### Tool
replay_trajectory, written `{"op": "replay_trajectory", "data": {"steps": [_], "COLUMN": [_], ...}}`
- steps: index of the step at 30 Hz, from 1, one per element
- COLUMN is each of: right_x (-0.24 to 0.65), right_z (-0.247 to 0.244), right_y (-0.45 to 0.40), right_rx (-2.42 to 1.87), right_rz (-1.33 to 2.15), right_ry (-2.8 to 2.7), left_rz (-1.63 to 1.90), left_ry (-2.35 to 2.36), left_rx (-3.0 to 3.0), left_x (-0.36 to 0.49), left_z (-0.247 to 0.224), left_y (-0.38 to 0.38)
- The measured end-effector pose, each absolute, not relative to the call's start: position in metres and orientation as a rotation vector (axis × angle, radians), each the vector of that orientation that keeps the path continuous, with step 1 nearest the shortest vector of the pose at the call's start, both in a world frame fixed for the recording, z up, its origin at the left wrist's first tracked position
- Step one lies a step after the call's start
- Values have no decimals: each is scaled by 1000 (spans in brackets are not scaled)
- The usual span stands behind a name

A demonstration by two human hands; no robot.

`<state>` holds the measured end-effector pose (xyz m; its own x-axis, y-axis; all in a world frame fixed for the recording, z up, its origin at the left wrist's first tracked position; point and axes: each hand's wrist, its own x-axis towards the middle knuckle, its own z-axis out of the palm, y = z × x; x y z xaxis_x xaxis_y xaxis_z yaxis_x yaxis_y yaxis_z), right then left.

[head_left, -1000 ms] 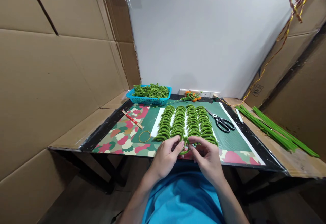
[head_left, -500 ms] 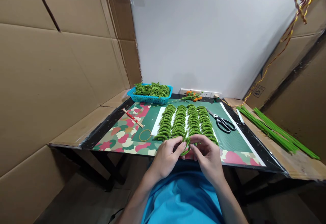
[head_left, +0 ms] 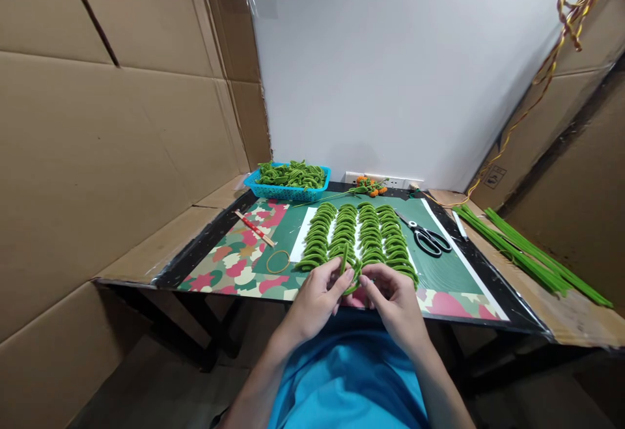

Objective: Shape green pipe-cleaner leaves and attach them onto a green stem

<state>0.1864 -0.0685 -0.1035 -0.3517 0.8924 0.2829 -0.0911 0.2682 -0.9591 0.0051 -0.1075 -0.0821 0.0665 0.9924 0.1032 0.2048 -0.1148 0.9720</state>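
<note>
Between my two hands, at the table's front edge, is a bent green pipe cleaner (head_left: 344, 260) with looped parts. My left hand (head_left: 319, 293) pinches it between thumb and fingers. From the other side my right hand (head_left: 390, 292) grips it with thumb and forefinger. Just beyond my hands, columns of curved green pipe-cleaner pieces (head_left: 371, 230) lie on a white sheet (head_left: 301, 237). The nearest pieces are partly covered by my fingers.
A blue basket (head_left: 288, 191) heaped with green pieces stands at the back left. Black-handled scissors (head_left: 430, 240) lie right of the columns, and straight green pipe cleaners (head_left: 517, 256) farther right. Orange flowers (head_left: 371, 186), a red-wrapped stick (head_left: 254, 228) and a rubber band (head_left: 278, 261) are also there.
The pipe cleaner has turned in my fingers, and one end now stands up by my left thumb. My hands stay close together in nearly the same place.
</note>
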Motion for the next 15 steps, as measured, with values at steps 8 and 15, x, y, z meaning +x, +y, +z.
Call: {"op": "replay_trajectory", "data": {"steps": [8, 15], "right_x": [187, 187], "right_z": [-100, -101], "right_y": [-71, -73], "right_rx": [-725, -739], "right_rz": [1302, 1246], "right_ry": [-1611, -1607], "left_rz": [1182, 1132], "left_ry": [1246, 1250], "left_rx": [1477, 1494], "left_x": [5, 7], "left_z": [-86, -79], "left_y": [-106, -109]}}
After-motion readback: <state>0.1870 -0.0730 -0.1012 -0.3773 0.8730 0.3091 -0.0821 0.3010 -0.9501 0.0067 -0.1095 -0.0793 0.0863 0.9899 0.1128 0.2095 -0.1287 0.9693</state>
